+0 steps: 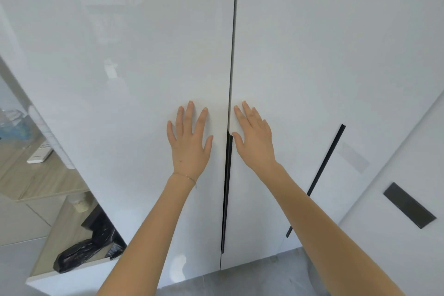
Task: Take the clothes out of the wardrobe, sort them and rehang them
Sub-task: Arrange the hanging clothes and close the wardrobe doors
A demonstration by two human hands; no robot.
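White wardrobe doors [144, 55] (closed), left hand [189, 142] spread flat against one, right hand [254, 137] likewise

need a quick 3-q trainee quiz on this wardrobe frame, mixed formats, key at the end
1. True or false: the right hand grips a hanger.
2. The left hand is: A) pulling a drawer open; B) lying flat, fingers spread, on the left door; C) holding a shirt.
3. Fill in: the black handle strip runs down the seam between the two ___.

Key: 1 false (it lies flat on the other door, holding nothing); 2 B; 3 doors.
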